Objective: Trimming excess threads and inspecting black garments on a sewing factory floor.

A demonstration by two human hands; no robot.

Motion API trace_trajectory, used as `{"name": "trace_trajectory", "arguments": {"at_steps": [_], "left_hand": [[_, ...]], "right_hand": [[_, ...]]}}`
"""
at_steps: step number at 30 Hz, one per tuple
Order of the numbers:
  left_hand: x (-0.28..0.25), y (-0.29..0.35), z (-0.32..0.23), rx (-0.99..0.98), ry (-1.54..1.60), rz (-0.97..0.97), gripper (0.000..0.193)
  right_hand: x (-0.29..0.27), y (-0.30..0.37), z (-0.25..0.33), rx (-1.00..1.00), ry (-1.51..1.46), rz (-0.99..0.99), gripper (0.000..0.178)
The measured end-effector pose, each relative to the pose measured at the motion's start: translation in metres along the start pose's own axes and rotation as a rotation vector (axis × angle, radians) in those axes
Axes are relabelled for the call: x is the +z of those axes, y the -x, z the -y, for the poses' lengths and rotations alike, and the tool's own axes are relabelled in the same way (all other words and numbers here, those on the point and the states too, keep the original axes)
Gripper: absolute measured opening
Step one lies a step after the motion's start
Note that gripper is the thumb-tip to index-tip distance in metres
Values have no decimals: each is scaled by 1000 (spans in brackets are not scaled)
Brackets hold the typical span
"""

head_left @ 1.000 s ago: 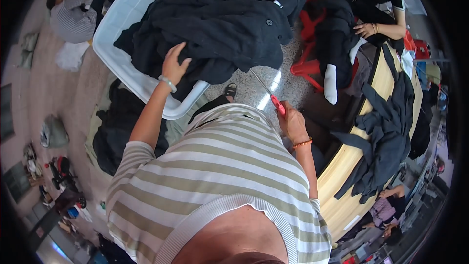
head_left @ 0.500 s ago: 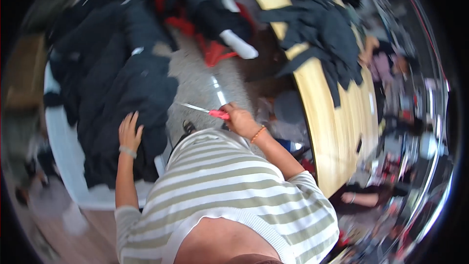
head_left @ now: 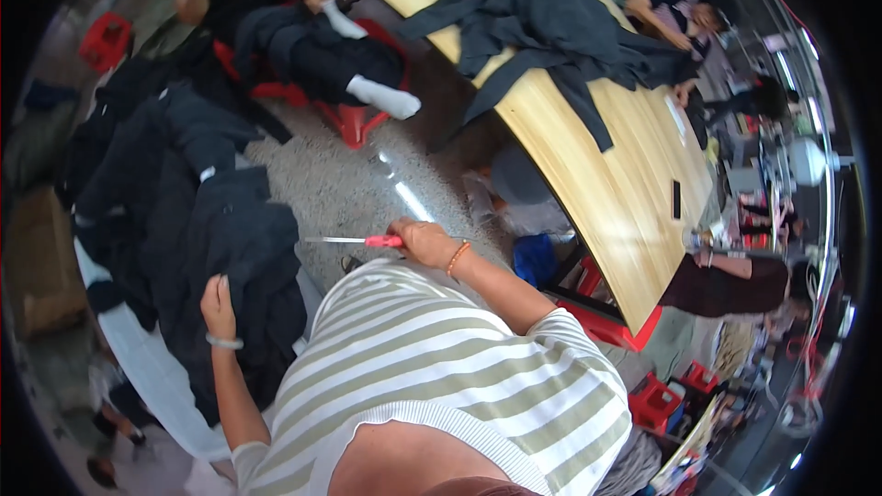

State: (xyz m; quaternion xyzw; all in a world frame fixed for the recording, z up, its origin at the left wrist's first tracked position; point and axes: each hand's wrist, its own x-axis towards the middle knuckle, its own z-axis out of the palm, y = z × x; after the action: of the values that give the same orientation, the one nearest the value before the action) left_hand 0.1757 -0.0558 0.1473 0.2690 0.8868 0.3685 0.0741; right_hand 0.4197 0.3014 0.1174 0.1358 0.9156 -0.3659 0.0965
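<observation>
My left hand point(head_left: 219, 310) rests on a heap of dark garments point(head_left: 243, 220), its fingers drawn together on the cloth as if pinching a fold. A pale band circles that wrist. Held in front of my body, my right hand point(head_left: 424, 242) is closed around a tool with a red handle point(head_left: 384, 241). Its thin metal blade point(head_left: 335, 240) points left toward the heap; the exact kind of tool does not show. An orange beaded bracelet is on my right wrist.
A wooden table point(head_left: 634, 211) stands to the right, with dark garments point(head_left: 542, 18) spread over its far part. Ahead, a person in white socks point(head_left: 384, 97) sits on a red stool point(head_left: 354, 129). Other people point(head_left: 675, 14) are beyond the table. Red stools point(head_left: 654, 401) stand at lower right.
The view has shifted, so the table and seated person appear farther left and higher. My left hand has gone from spread flat to fingers closed on the cloth. The right hand still holds the tool.
</observation>
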Motion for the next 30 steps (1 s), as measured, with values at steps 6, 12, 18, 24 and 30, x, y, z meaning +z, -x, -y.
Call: {"name": "trace_trajectory", "arguments": {"at_steps": [6, 12, 18, 24, 30], "left_hand": [[-14, -5, -28, 26, -82, 55, 52], [-24, -5, 5, -166, -517, 249, 122], [-20, -58, 69, -247, -430, 225, 129], [4, -128, 119, -272, -488, 468, 116], [7, -112, 176, -90, 14, 464, 60]], "right_hand": [[-22, -6, 22, -17, -4, 54, 24], [-22, -22, 28, -117, 101, 146, 20], [-7, -25, 48, -82, 110, 176, 18], [-1, -14, 45, -15, 141, 135, 19], [11, 9, 19, 30, 98, 128, 19]]}}
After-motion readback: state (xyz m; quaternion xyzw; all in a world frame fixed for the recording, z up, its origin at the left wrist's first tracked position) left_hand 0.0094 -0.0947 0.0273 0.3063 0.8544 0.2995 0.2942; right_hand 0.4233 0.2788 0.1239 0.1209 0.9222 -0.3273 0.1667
